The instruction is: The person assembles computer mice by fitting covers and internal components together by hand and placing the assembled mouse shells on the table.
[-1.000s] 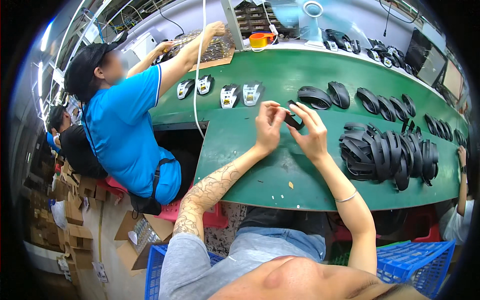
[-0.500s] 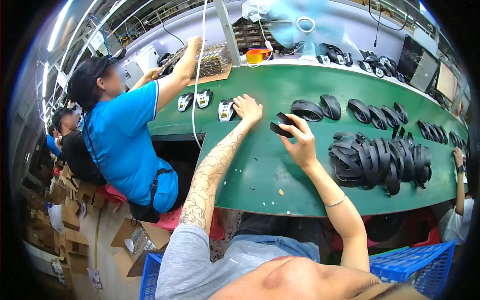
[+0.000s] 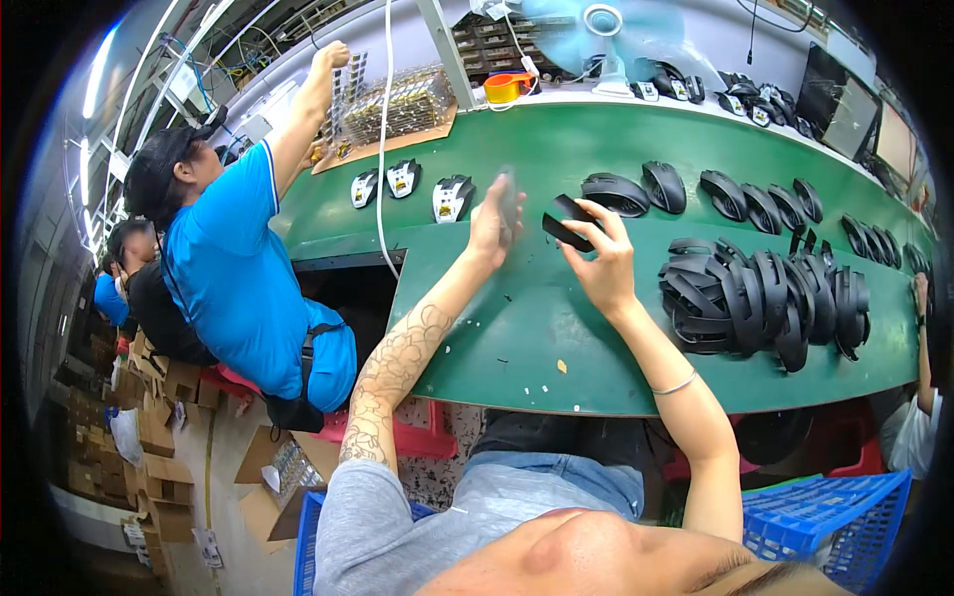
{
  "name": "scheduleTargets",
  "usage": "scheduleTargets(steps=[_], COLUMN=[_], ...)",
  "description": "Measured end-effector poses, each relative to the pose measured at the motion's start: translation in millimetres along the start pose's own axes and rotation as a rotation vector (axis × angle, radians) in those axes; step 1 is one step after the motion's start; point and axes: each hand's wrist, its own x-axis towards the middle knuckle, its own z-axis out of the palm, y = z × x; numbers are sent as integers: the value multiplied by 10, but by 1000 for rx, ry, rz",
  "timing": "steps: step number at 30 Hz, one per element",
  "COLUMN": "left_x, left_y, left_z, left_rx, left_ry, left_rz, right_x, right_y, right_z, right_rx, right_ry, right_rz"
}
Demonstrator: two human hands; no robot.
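My right hand [image 3: 601, 253] is closed on black plastic panels [image 3: 568, 236], pinched between thumb and fingers above the green table. They look like two thin curved pieces. My left hand [image 3: 491, 226] is raised just left of them, its fingers smeared by motion, so I cannot make out whether it holds anything. Nearest to it on the left lies a black-and-white computer mouse [image 3: 453, 200] with a yellow label. Beyond my right hand sit two black computer mice, one [image 3: 614, 195] lying sideways and another [image 3: 664, 187] beside it.
On the green table [image 3: 497, 343], a pile of curved black plastic parts [image 3: 735, 298] lies at right, with rows of black mice [image 3: 723, 195] behind it. At left, a co-worker in blue [image 3: 238, 268] handles metal-looking trays [image 3: 407, 104]. A white cable [image 3: 384, 149] hangs down. A fan [image 3: 602, 22] stands behind.
My left hand has come away from the labelled mouse, turning upright and moving slightly nearer me. My right hand still holds the black panels, now tilted differently. The co-worker's arm has risen.
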Motion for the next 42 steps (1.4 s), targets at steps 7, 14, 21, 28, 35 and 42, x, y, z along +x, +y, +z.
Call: scheduleTargets(steps=[7, 14, 21, 28, 35, 42], left_x=[-261, -506, -606, -629, -574, -563], left_y=[-25, 67, -12, -208, -346, -277], left_z=[-270, -35, 82, 73, 59, 41], left_rx=[-489, -226, -199, -133, -60, -166], left_ry=[-213, -295, -304, -279, -200, -175], left_rz=[-241, -199, -128, -24, 147, 155], right_x=[20, -18, -57, -52, -94, -69], right_y=[-194, -196, -120, -143, -129, -91], right_z=[28, 52, 65, 75, 92, 133], right_rx=[88, 125, 114, 48, 29, 10], right_ry=[-33, -107, -104, -148, -178, -210], right_rz=[126, 49, 160, 139, 163, 128])
